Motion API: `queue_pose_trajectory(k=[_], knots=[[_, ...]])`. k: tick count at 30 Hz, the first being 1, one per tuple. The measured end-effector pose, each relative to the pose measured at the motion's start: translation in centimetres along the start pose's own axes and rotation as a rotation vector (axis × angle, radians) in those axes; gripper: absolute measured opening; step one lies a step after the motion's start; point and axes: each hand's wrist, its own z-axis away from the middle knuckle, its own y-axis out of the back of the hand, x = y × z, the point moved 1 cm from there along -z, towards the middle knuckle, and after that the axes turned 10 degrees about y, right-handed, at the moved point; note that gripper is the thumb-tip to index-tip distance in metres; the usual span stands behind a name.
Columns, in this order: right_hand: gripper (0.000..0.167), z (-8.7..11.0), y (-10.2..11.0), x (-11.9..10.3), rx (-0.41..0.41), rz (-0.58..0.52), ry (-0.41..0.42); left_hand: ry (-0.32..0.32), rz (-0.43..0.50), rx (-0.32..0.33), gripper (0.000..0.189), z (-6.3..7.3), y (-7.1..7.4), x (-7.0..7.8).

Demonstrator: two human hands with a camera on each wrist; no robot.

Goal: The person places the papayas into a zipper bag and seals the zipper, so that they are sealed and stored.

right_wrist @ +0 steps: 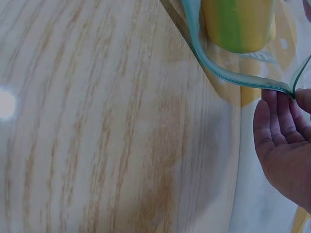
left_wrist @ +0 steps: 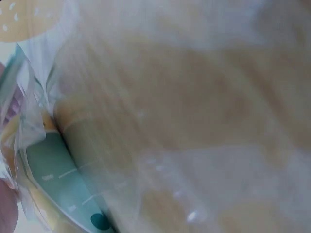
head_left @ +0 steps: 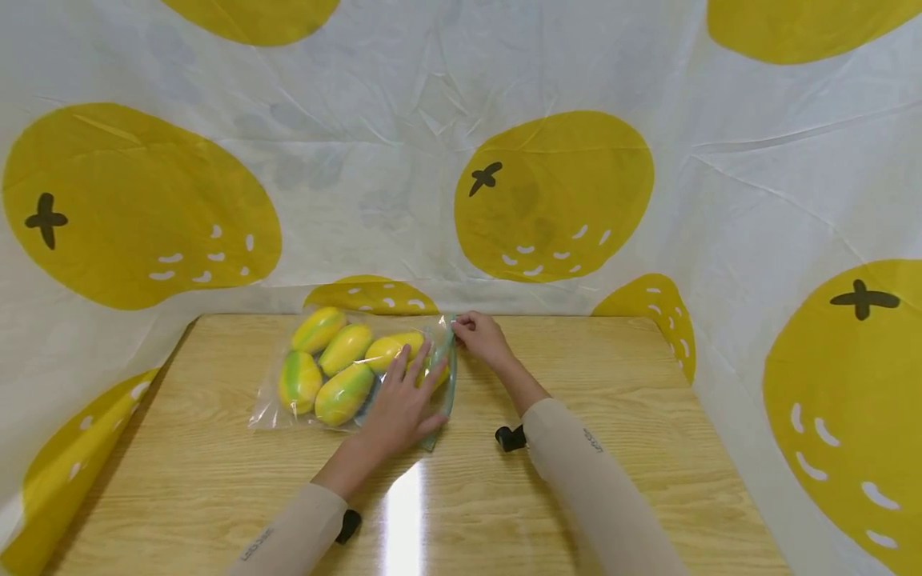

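A clear zip bag (head_left: 268, 406) lies flat on the table, with several yellow-and-green mangoes (head_left: 344, 350) inside. Its green zip strip (head_left: 450, 392) runs along the right-hand, open-end side. My left hand (head_left: 394, 412) rests on the bag near that strip, fingers spread over a mango. At the far corner, my right hand (head_left: 484, 339) pinches the end of the strip between thumb and fingers. In the right wrist view the zip strip (right_wrist: 218, 72) curves up to those fingers (right_wrist: 274, 114). A teal printed panel (left_wrist: 58, 170) shows in the left wrist view, which is partly blurred by plastic.
The wooden table (head_left: 612, 448) reaches to a hanging white cloth (head_left: 360, 192) printed with big yellow fruits, at the back and both sides. Black wrist pieces (head_left: 511, 438) stick out from both sleeves. Light glares off the table's front middle.
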Motion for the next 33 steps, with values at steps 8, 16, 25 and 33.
queue_pose_trajectory(k=[8, 16, 25, 33], knots=[[0.023, 0.1, 0.1, -0.1, 0.031, 0.03, 0.043, 0.039, 0.072, 0.0, 0.074, -2.5, 2.0, -1.2], [0.026, 0.1, 0.2, 0.1, 0.022, 0.007, 0.09, 0.207, 0.184, -0.145, 0.061, -6.8, 3.5, -3.5], [0.025, 0.1, 0.1, 0.1, 0.024, 0.0, 0.113, 0.234, 0.317, -0.291, 0.05, -10.8, 3.3, -4.2], [0.024, 0.3, 0.0, 0.1, 0.01, 0.034, 0.118, 0.266, 0.402, -0.423, 0.034, -13.3, 1.8, -4.5]])
